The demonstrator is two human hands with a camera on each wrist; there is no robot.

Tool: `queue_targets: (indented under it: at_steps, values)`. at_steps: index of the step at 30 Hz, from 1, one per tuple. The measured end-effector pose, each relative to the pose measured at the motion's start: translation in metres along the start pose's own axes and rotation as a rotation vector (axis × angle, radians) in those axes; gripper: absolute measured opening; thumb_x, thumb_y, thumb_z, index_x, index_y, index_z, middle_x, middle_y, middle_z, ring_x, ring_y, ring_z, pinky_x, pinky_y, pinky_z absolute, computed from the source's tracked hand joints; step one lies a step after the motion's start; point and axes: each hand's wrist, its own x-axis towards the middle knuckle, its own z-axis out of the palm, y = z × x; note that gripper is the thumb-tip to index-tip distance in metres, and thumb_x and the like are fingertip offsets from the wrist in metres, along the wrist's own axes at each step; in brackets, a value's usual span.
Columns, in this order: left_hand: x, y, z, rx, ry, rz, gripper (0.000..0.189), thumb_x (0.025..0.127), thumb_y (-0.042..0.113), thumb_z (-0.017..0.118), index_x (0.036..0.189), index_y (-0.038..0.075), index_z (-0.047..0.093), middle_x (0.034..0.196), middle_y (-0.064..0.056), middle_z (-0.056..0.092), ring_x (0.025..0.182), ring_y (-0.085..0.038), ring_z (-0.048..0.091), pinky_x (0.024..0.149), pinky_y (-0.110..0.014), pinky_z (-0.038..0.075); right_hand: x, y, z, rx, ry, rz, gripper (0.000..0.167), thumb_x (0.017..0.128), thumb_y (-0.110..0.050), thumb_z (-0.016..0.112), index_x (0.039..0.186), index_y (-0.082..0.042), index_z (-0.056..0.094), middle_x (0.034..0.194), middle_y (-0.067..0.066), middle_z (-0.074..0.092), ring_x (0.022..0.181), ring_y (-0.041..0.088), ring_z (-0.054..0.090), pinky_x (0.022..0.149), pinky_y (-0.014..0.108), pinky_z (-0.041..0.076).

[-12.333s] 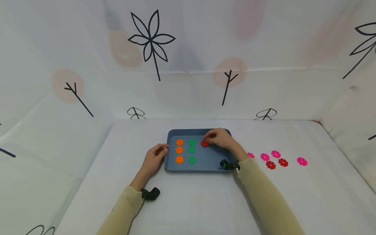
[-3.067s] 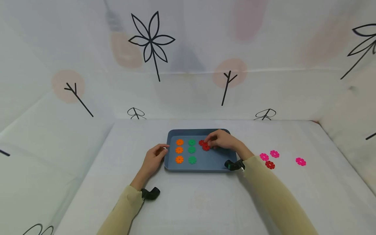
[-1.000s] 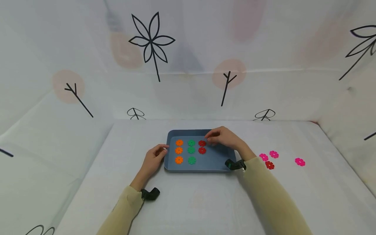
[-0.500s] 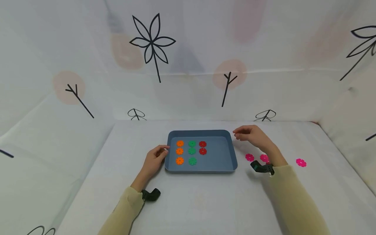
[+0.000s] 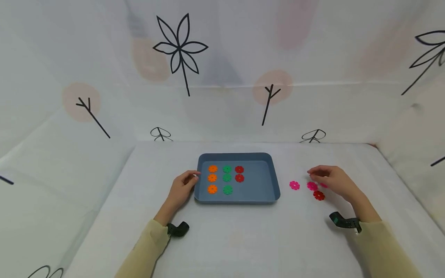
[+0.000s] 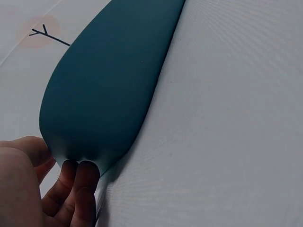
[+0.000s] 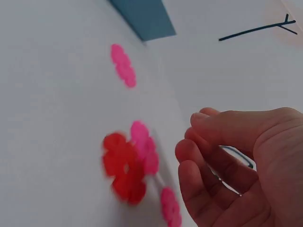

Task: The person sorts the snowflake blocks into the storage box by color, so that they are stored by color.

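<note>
My left hand point(image 5: 183, 187) holds the left rim of a blue-grey tray point(image 5: 257, 200); in the left wrist view its fingertips meet the tray's outer wall point(image 6: 104, 94). Inside lie columns of notched flower-shaped discs: orange point(image 5: 212, 178), green point(image 5: 227, 177) and, in a shorter column, two red point(image 5: 239, 178). To the right, my right hand point(image 5: 335, 179) hovers over loose discs, fingers loosely bent and nothing between them. Just below it are a red disc point(image 5: 318, 195) and a pink disc point(image 5: 312, 186). Another pink disc point(image 5: 324, 185) is partly covered by the hand.
One pink disc point(image 5: 294, 185) lies between the tray and the right hand. A white cloth point(image 5: 236, 239) covers the table, with a printed fabric backdrop point(image 5: 222, 112) behind. Black wrist cameras point(image 5: 179, 229) stick out below both wrists.
A second red disc has been set below the first in the tray. My right hand has let go, left the tray and moved right over the loose discs. The left hand stays put.
</note>
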Motion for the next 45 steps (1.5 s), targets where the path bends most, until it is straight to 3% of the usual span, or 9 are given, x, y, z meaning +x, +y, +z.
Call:
queue_targets:
  at_steps: [8, 14, 24, 38, 45]
  values:
    - [0.001, 0.000, 0.000, 0.002, -0.001, -0.011, 0.026, 0.102, 0.011, 0.058, 0.121, -0.004, 0.066, 0.088, -0.022, 0.060, 0.073, -0.014, 0.050, 0.067, -0.023, 0.042, -0.029, 0.018, 0.004, -0.093, 0.045, 0.005, 0.034, 0.097, -0.027, 0.066, 0.119, 0.000, 0.067, 0.111, 0.017, 0.065, 0.096, 0.030, 0.057, 0.069, 0.027, 0.052]
    - [0.000, 0.002, 0.000, -0.005, -0.005, -0.017, 0.026, 0.102, 0.011, 0.058, 0.122, -0.004, 0.066, 0.090, -0.024, 0.060, 0.074, -0.013, 0.050, 0.068, -0.023, 0.042, -0.040, 0.027, 0.008, -0.086, 0.072, 0.009, 0.037, 0.095, -0.027, 0.069, 0.120, 0.000, 0.066, 0.115, 0.021, 0.063, 0.100, 0.033, 0.057, 0.068, 0.022, 0.051]
    - [0.002, 0.002, 0.000, 0.003, 0.004, -0.012, 0.026, 0.102, 0.011, 0.058, 0.121, -0.004, 0.066, 0.091, -0.023, 0.061, 0.075, -0.014, 0.050, 0.068, -0.023, 0.042, -0.044, 0.034, 0.010, -0.014, 0.003, 0.043, 0.039, 0.089, -0.022, 0.077, 0.122, -0.004, 0.067, 0.109, 0.011, 0.062, 0.092, 0.022, 0.053, 0.071, 0.023, 0.050]
    - [0.000, 0.002, 0.000, 0.005, 0.010, -0.016, 0.025, 0.101, 0.010, 0.058, 0.121, -0.004, 0.066, 0.090, -0.022, 0.060, 0.076, -0.015, 0.050, 0.069, -0.023, 0.041, -0.047, 0.038, 0.008, 0.029, -0.017, 0.046, 0.038, 0.092, -0.021, 0.073, 0.126, -0.007, 0.066, 0.115, 0.013, 0.060, 0.093, 0.019, 0.053, 0.073, 0.024, 0.050]
    - [0.000, 0.002, 0.001, 0.014, 0.015, -0.013, 0.025, 0.101, 0.010, 0.059, 0.120, -0.004, 0.067, 0.089, -0.021, 0.060, 0.074, -0.015, 0.050, 0.068, -0.024, 0.041, -0.046, 0.035, 0.007, 0.041, -0.027, 0.019, 0.042, 0.087, -0.024, 0.078, 0.124, -0.007, 0.066, 0.108, 0.010, 0.059, 0.088, 0.021, 0.052, 0.069, 0.025, 0.050]
